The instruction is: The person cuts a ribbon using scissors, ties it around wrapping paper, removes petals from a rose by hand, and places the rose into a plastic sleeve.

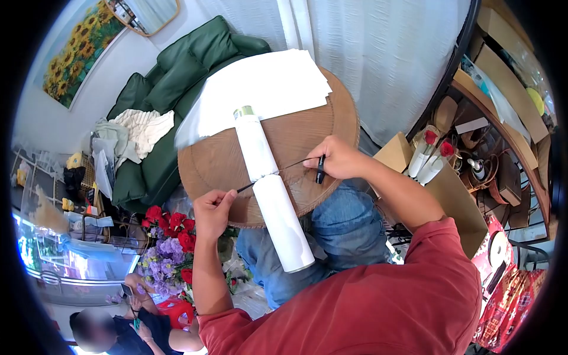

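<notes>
A long white paper-wrapped cylinder (pixel 278 213) lies slantwise across the near edge of the round table, its lower end over my lap. Its far end shows a small green and white part (pixel 242 111). A thin dark ribbon (pixel 291 166) circles its middle and pinches the wrap inward there. My left hand (pixel 214 208) grips one end of the ribbon to the left of the cylinder. To the right, my right hand (pixel 338 157) pulls the other end out, fingers closed. A small black object (pixel 320 170), its kind unclear, hangs at the right fingers.
White paper sheets (pixel 266 89) are stacked on the wooden table (pixel 337 106). Red and purple flowers (pixel 171 242) stand at lower left, near another seated person (pixel 136 322). A green sofa (pixel 171 89) stands behind; a cardboard box (pixel 455 207) with wrapped roses (pixel 435 151) is at right.
</notes>
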Demonstrator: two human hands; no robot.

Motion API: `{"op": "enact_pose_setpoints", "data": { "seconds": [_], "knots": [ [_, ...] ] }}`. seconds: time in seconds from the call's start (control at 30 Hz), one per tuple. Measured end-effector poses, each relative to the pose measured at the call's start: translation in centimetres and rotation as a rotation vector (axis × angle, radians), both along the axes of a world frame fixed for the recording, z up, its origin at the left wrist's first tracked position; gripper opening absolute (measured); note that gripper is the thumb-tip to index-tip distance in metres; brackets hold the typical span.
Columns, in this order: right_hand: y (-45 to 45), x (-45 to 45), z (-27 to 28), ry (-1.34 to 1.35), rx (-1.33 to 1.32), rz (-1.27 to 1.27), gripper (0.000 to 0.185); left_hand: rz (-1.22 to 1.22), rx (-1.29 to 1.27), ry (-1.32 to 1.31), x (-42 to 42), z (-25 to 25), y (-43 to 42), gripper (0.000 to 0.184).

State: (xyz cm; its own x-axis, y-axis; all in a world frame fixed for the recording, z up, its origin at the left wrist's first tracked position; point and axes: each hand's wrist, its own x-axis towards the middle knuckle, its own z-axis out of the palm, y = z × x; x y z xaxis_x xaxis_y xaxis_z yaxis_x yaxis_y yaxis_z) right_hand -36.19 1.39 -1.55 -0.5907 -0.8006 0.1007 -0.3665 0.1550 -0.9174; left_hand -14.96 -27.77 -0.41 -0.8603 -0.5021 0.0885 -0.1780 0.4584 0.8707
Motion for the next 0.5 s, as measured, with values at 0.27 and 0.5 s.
{"op": "enact_pose_setpoints", "data": {
  "seconds": [0.27, 0.5],
  "knots": [
    [1.9, -0.7, 1.7, -0.025, 0.095, 0.001, 0.024, -0.027, -0.026, -0.021, 0.9, 0.0, -0.9, 0.027],
    [2.4, -0.3, 1.6, 0.001, 0.115, -0.028, 0.022, -0.021, -0.065, -0.033, 1.6, 0.0, -1.3, 0.027]
  ]
}}
